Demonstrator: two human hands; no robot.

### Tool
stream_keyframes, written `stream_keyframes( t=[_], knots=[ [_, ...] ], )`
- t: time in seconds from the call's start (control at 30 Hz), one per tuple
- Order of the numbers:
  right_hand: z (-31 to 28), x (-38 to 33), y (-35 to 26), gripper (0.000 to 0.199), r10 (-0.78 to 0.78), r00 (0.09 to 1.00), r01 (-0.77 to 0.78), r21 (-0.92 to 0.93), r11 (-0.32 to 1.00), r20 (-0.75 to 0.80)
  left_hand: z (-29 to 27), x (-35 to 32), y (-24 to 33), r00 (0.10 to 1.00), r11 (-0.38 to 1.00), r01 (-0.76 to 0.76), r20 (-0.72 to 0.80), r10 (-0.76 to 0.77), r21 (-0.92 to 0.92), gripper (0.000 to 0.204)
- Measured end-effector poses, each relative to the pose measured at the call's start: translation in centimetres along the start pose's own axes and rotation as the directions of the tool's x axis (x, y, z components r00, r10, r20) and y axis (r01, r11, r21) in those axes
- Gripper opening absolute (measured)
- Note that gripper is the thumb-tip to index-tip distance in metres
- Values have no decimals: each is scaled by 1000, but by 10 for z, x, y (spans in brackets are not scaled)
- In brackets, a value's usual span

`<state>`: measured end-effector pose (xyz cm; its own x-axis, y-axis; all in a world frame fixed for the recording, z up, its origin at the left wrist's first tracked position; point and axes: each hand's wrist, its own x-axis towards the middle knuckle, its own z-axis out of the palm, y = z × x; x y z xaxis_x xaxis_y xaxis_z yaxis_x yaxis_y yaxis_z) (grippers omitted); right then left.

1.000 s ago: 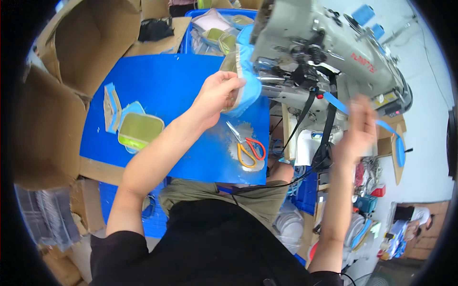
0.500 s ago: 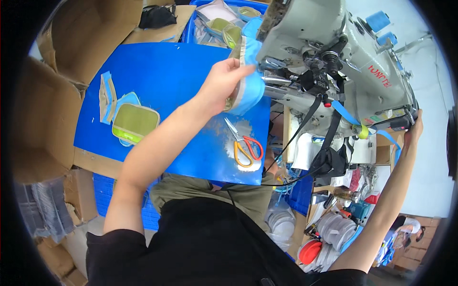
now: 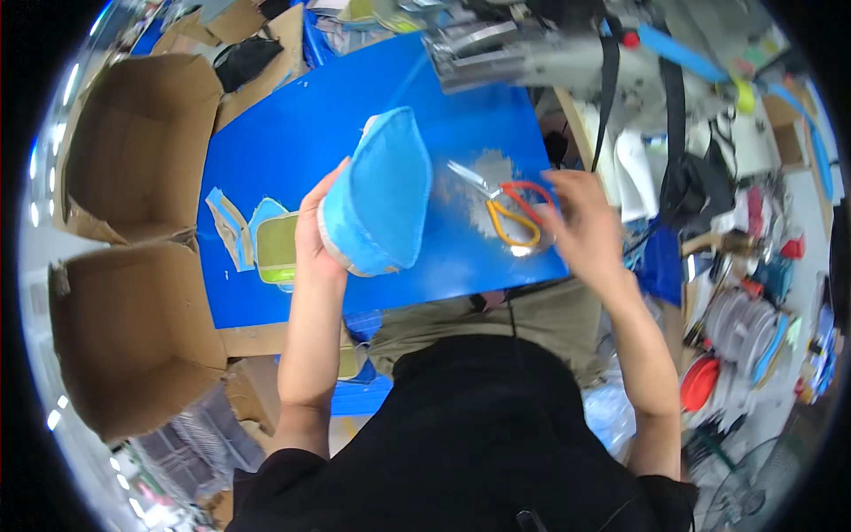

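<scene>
**Blue pouch held up, other hand at the scissors**

We see our left hand (image 3: 312, 232) gripping a light blue fabric pouch (image 3: 377, 195) from its left side, fingers wrapped around the lower edge, where a grey trim runs along the rim. The pouch is lifted above the blue desk (image 3: 292, 142), tilted, with its rounded top pointing up and away from us.

Our right hand (image 3: 581, 226) is down near the front right corner of the desk, fingers loosely spread and blurred. It is right beside the handles of a pair of scissors (image 3: 505, 206), one loop red and the other orange, whose blades point up and to the left. We cannot tell whether the fingers are touching the handles or only next to them; the hand is not closed on anything that we can make out.

To the left of the pouch, a green fabric piece (image 3: 277, 250) lies flat on the desk, with some light blue offcuts (image 3: 232, 229) just beside it. A grey sewing machine (image 3: 532, 49) stands at the far edge of the desk. Two open cardboard boxes (image 3: 133, 319) sit on the left, one beyond the other.
</scene>
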<state>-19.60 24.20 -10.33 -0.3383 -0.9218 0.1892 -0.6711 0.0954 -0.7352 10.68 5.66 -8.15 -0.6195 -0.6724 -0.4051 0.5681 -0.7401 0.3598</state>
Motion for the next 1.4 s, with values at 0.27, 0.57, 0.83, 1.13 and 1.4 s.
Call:
stream_keyframes(
  t=[0.27, 0.57, 0.83, 1.13, 1.4],
  knots=[
    [65, -12, 47, 67, 44, 965, 13, -215, 977, 258, 1, -21, -8, 988, 990, -111, 114, 101, 91, 32],
    [34, -9, -24, 66, 87, 925, -245, 404, 881, 370, 16, -16, -9, 1000, 998, 7, 11, -6, -59, 28],
    [33, 28, -79, 61, 34, 957, -156, 413, 898, 287, 26, -18, -13, 999, 999, 37, -18, -37, -5, 29],
    [67, -17, 5, 58, 177, 952, -159, -90, 983, 248, -13, -44, -10, 976, 982, -189, 101, 191, -29, 32],
    [31, -9, -99, 69, -185, 982, 190, 340, 921, -49, 46, -42, -81, 867, 759, -491, 156, 473, 427, 40]
  ],
)
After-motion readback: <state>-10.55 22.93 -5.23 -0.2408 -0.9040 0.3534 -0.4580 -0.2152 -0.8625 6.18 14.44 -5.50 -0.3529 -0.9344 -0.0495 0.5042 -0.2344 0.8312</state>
